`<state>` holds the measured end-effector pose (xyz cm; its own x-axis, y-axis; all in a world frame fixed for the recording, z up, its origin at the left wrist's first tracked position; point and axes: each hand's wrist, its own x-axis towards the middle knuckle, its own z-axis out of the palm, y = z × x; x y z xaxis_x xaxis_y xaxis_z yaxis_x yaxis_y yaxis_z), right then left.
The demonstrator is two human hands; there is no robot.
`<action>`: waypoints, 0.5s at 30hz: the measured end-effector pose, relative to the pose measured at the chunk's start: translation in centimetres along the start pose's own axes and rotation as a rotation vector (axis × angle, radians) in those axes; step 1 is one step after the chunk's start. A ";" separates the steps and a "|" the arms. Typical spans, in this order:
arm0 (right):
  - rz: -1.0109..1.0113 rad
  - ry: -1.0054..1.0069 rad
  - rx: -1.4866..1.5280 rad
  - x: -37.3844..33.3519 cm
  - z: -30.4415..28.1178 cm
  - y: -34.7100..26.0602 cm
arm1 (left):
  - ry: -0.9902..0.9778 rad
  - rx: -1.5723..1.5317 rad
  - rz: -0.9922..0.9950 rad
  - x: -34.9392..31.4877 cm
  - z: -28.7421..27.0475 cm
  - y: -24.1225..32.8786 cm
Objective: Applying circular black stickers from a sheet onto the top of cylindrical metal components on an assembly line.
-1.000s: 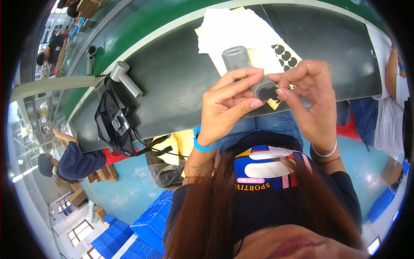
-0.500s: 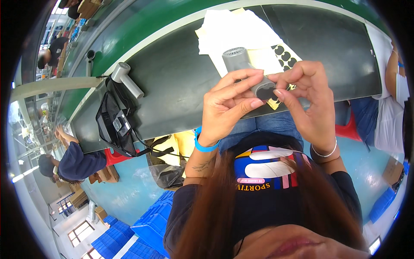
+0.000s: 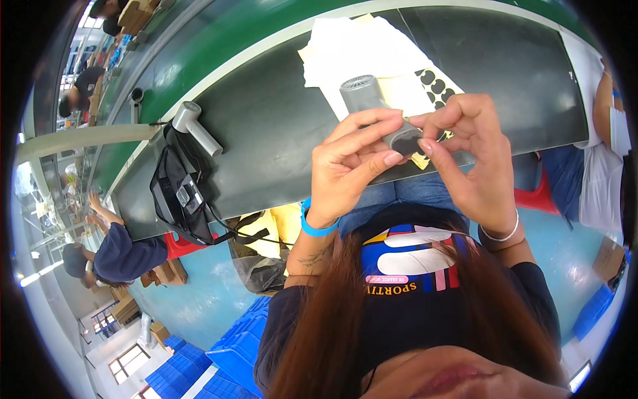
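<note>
A grey hair dryer (image 3: 361,96) is tilted over the near side of the dark bench, its round slotted end pointing away from me. My left hand (image 3: 349,156) is closed round its handle, fingers above and thumb below. A black sticker (image 3: 407,143) covers part of the handle's end face, which is turned toward me. My right hand (image 3: 475,149) has thumb and forefinger pinched at the edge of this sticker; the fingertips hide whether it lies fully flat. Just beyond my right hand is a backing sheet (image 3: 446,85) with several black stickers, partly hidden by my fingers.
White and yellow sheets (image 3: 362,50) are piled beyond the dryer. Left on the bench (image 3: 266,126) lie a second grey hair dryer (image 3: 197,130) and a black bag (image 3: 174,176). Blue crates (image 3: 239,346) stand behind at left. Another person (image 3: 123,253) sits at the far left.
Both hands and the hair dryer have barely shifted in the picture. The right thumb and forefinger stay at the sticker's edge. The person at far left has moved an arm slightly.
</note>
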<state>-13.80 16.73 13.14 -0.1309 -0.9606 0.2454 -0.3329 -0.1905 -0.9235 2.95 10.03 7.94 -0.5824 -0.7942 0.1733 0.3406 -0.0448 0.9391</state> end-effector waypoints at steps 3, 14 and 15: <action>0.036 0.001 0.069 -0.1 -0.1 0.2 | -0.010 -0.021 0.006 0.0 0.0 0.0; 0.049 0.012 0.084 -0.1 -0.1 0.2 | 0.059 0.020 -0.005 0.0 0.3 0.0; 0.049 0.011 0.084 -0.1 -0.1 0.2 | 0.064 0.015 -0.009 0.0 0.3 0.0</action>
<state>-13.98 16.79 12.95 -0.1556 -0.9669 0.2022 -0.2462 -0.1603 -0.9559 2.69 10.22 8.08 -0.5370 -0.8307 0.1465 0.3241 -0.0428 0.9451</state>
